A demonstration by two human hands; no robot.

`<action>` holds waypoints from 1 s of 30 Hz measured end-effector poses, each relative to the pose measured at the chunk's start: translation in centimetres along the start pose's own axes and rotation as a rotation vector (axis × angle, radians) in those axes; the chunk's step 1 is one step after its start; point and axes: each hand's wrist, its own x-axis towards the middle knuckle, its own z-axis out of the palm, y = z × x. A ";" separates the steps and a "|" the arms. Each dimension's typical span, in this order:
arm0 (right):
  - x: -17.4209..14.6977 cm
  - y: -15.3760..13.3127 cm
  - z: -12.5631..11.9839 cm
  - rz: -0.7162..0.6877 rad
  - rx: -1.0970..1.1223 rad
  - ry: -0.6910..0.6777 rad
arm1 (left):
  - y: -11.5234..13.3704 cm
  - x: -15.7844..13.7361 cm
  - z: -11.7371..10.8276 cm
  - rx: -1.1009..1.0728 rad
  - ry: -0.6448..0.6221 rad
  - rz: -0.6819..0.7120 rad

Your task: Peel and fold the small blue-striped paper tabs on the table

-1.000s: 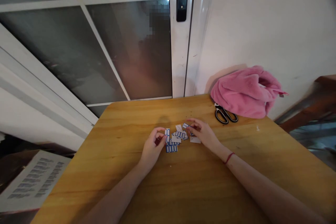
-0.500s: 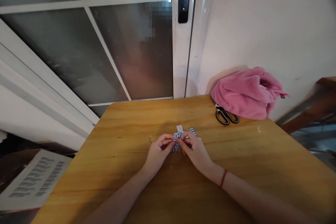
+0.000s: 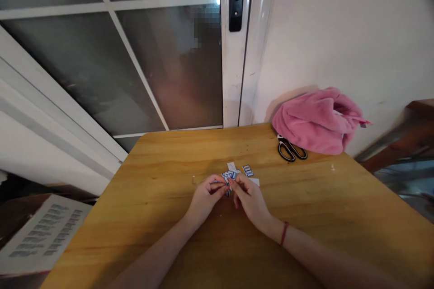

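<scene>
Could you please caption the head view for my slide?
Both hands, left hand and right hand, pinch small blue-and-white labels over a wooden table.

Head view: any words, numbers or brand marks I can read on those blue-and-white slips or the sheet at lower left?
No text can be read.
Blue-and-white slips by the hands: blue borders only, print too small.
Slip pinched between left hand and right hand: hidden.
Sheet of labels at lower left: rows of marks, blurred.
Scissors: no marking visible.

glossy wood table (image 3: 305, 216), fluffy pink cloth (image 3: 315, 119)
</scene>
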 end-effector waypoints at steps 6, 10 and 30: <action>-0.4 -0.4 0.0 0.014 -0.034 -0.084 | 0.5 -0.4 0.1 0.047 0.043 0.069; 1.7 -0.8 -2.9 -0.040 -0.115 -0.018 | 0.9 -0.5 -0.1 0.032 0.123 0.110; 5.7 0.6 -7.8 -0.362 -0.931 -0.286 | 0.4 -0.2 -0.5 0.142 0.134 0.137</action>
